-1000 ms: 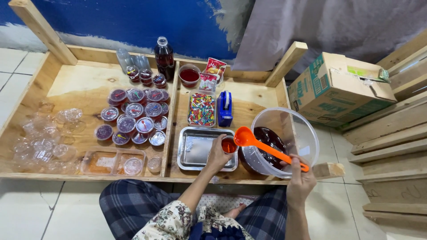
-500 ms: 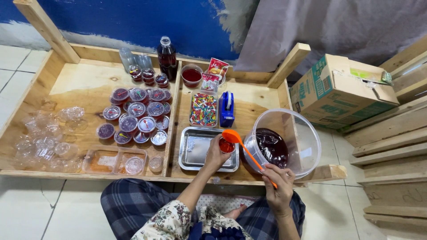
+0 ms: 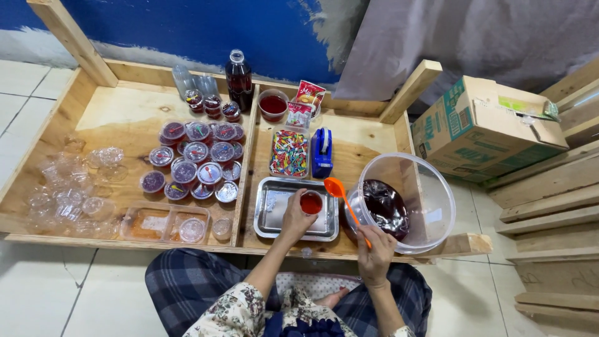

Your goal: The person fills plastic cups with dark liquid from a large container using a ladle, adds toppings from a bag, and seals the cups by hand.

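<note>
My left hand (image 3: 295,219) is curled round a small cup (image 3: 311,203) of red liquid, fingers closed on its side, holding it upright over the metal tray (image 3: 269,219). Right hand (image 3: 375,248) is shut on the handle end of an orange ladle (image 3: 344,203); the scoop end sits just right of the cup, near its rim, tilted up and left. Can't tell if scoop and cup touch.

Ladle handle crosses the near rim of the big clear tub (image 3: 430,200), which stands at the right end of the wooden bench (image 3: 125,118) w/ dark red liquid pooled in its bottom. Tub is just beside the tray.

Behind the tray: a clear box (image 3: 289,153) of coloured bits, and a blue tape dispenser (image 3: 322,151) just right of it. Further back, a bowl (image 3: 272,103) of red liquid, some sachets (image 3: 303,103) and a dark bottle (image 3: 239,80), upright.

Left section of the bench: a cluster of lidded filled cups (image 3: 196,159), packed close. Far left, a heap of empty clear cups (image 3: 65,187). Near edge, a shallow plastic container (image 3: 165,223) w/ lids in it.

Cardboard box (image 3: 486,128) on the floor to the right, well apart from the tub. My legs in plaid are under the bench edge.
</note>
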